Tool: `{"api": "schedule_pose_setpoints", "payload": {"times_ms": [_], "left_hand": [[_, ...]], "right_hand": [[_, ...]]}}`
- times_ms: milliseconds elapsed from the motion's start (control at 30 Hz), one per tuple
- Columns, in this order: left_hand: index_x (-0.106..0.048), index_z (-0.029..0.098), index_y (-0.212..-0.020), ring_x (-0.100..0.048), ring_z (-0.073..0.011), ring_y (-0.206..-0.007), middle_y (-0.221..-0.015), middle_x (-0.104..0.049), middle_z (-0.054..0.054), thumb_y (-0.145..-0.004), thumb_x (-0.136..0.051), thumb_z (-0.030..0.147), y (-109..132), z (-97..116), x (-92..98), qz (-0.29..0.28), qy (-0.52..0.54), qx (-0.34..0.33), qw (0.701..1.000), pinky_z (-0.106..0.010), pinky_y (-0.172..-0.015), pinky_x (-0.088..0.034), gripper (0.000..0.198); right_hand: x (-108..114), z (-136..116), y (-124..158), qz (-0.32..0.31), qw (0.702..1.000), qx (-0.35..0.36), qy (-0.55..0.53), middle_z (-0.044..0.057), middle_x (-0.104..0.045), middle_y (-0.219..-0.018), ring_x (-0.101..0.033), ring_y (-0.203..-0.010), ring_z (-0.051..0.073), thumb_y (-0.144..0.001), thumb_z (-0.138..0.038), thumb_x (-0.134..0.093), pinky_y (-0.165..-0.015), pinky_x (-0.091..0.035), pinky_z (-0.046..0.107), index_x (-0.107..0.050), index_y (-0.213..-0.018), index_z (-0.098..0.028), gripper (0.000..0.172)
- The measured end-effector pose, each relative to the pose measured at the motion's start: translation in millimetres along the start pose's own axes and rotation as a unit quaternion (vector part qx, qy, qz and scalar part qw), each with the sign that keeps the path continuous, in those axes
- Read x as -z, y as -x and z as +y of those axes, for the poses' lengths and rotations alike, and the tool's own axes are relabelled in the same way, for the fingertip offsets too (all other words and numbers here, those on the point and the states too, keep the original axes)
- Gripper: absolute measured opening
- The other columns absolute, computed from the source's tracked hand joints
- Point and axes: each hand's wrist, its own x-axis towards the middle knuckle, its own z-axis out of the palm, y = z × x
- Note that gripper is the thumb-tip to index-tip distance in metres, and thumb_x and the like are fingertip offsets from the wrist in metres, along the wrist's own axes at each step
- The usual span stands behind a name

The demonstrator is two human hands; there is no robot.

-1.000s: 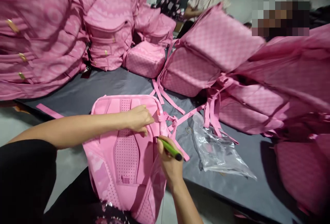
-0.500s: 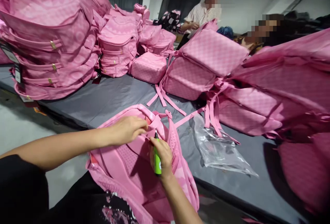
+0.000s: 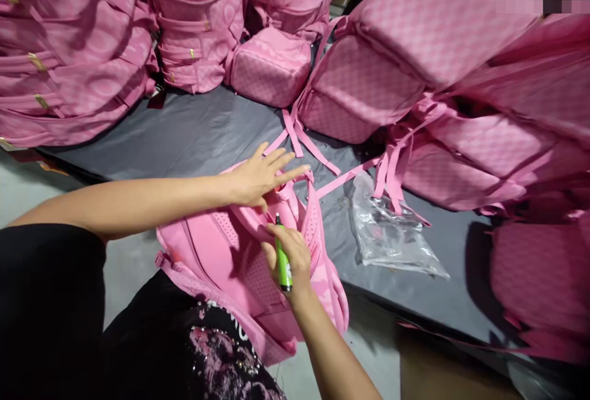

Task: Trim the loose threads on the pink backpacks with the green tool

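Observation:
A pink backpack (image 3: 207,246) leans between my lap and the table edge, its padded back panel and dotted straps facing up. My left hand (image 3: 265,176) rests over the top of the backpack with its fingers spread, holding nothing. In my right hand (image 3: 295,255) is a green marker pen (image 3: 283,265) with a black end and a pale tip pointing away from me. The right hand is above the middle of the back panel, its fingers wrapped round the pen. Part of the backpack's top is hidden under my left hand.
Pink backpacks stand stacked at the left (image 3: 83,74) and further back (image 3: 198,37). Checked pink bags (image 3: 359,86) are piled at the right, with straps hanging onto the grey-covered table (image 3: 184,136). A clear plastic bag (image 3: 391,234) lies right of the backpack. Another person is partly visible at the top right.
My left hand has opened from a closed grip at the backpack's top, its fingers now spread. The right hand keeps the marker pen. The view has tipped downward.

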Motion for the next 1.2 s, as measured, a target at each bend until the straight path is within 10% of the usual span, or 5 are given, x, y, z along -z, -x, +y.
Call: {"api": "schedule_pose_setpoints", "payload": {"times_ms": [133, 300, 533, 833, 1200], "left_hand": [[-0.006, 0.023, -0.16, -0.012, -0.041, -0.152, -0.167, -0.01, -0.019, -0.059, -0.086, 0.058, 2.0, 6.2, -6.0, 0.014, -0.041, -0.035, 0.998, -0.063, -0.117, -0.017, 0.133], [-0.01, 0.02, -0.16, -0.036, -0.0407, -0.14, -0.159, -0.03, -0.022, -0.067, -0.085, 0.049, -13.4, 9.7, -18.3, -0.022, -0.044, -0.014, 0.999, -0.057, -0.112, -0.029, 0.123], [-0.021, 0.019, -0.158, -0.043, -0.0389, -0.132, -0.155, -0.038, -0.018, -0.085, -0.068, 0.039, -19.1, 8.5, -24.6, -0.027, -0.033, -0.012, 0.999, -0.056, -0.11, -0.03, 0.089], [-0.032, 0.014, -0.154, -0.044, -0.0384, -0.129, -0.153, -0.04, -0.019, -0.086, -0.062, 0.032, -28.3, 5.4, -32.7, -0.029, -0.011, 0.011, 0.999, -0.054, -0.11, -0.03, 0.077], [-0.035, 0.015, -0.152, -0.042, -0.0392, -0.131, -0.155, -0.037, -0.018, -0.081, -0.068, 0.028, -37.2, 1.9, -40.1, -0.041, 0.022, 0.022, 0.999, -0.055, -0.112, -0.029, 0.08]], "right_hand": [[-0.4, 13.7, 2.3, 0.028, 0.992, -0.085, -0.085, 0.011, -0.076, -0.101, -0.074, -0.094, 0.026, -0.097, -0.04, -0.052, -0.081, -0.058, 0.042, -0.045, -0.14, -0.018, 0.048], [2.6, 26.5, -2.0, 0.022, 0.977, -0.203, -0.064, 0.004, -0.076, -0.085, -0.074, -0.073, 0.021, -0.093, -0.034, -0.061, -0.067, -0.058, 0.032, -0.059, -0.109, -0.021, 0.02], [43.5, 39.2, -31.2, -0.138, 0.977, -0.157, -0.051, 0.007, -0.076, -0.101, -0.071, -0.091, 0.022, -0.09, -0.034, -0.068, -0.082, -0.057, 0.037, -0.071, -0.108, -0.022, 0.022], [38.8, 51.9, -65.1, -0.318, 0.934, -0.163, 0.015, 0.006, -0.074, -0.092, -0.068, -0.081, 0.021, -0.092, -0.032, -0.061, -0.074, -0.055, 0.037, -0.072, -0.102, -0.021, 0.018], [44.3, 53.6, -45.5, -0.272, 0.952, -0.129, 0.057, 0.008, -0.075, -0.104, -0.069, -0.09, 0.024, -0.096, -0.03, -0.061, -0.078, -0.053, 0.04, -0.069, -0.114, -0.021, 0.022]]}}
